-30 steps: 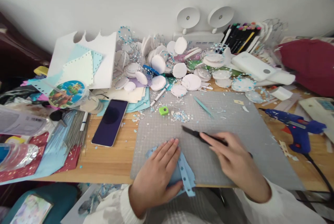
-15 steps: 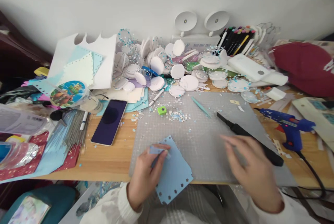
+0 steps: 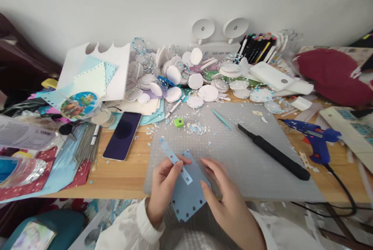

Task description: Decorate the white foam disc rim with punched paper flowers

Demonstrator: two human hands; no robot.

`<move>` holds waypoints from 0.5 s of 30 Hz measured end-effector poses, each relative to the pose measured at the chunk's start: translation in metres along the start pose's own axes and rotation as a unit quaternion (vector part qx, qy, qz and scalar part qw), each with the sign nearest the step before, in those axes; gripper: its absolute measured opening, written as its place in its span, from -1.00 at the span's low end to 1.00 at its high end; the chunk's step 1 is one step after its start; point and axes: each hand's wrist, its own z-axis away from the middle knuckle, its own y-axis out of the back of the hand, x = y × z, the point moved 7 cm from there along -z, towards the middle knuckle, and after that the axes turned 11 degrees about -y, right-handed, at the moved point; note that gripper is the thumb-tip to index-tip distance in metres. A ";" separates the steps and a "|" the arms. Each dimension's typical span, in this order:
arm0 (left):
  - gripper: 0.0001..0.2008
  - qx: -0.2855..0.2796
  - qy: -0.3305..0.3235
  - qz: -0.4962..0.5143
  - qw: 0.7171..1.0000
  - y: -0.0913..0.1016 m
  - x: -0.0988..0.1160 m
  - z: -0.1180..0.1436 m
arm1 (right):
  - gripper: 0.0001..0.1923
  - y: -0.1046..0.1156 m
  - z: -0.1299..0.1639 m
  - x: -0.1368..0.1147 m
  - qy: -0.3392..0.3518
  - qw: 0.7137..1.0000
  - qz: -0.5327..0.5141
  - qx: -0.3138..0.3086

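A narrow light-blue paper strip with flower-shaped holes is pinched between the thumb and fingers of my left hand. Below it lies a blue paper sheet, punched with small flowers along its lower edge and overhanging the front of the grey cutting mat. My right hand is beside the sheet's right edge, thumb and fingers apart, holding nothing. Whether its fingertips touch the paper, I cannot tell. Ahead of my hands, a small green craft punch stands beside scattered paper bits.
On the mat's right lie a long black tool and a teal stick. A blue glue gun with a cord is farther right. A phone rests left. White discs crowd the back, near a lidded cup.
My right hand has moved left from near the black tool to the blue sheet. In my left hand, the strip has turned and now shows its length.
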 end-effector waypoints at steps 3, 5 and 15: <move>-0.78 0.010 -0.031 0.096 0.995 0.002 0.002 0.000 | -0.60 -0.005 -0.009 0.007 -0.059 0.990 -0.124 -0.043; -0.76 0.002 -0.045 0.130 0.990 0.001 0.005 -0.001 | -0.57 -0.005 -0.016 0.009 -0.095 0.977 -0.179 -0.058; -0.73 -0.064 -0.078 0.106 0.989 -0.006 0.009 0.001 | -0.79 -0.008 -0.033 0.005 -0.064 0.995 0.011 -0.078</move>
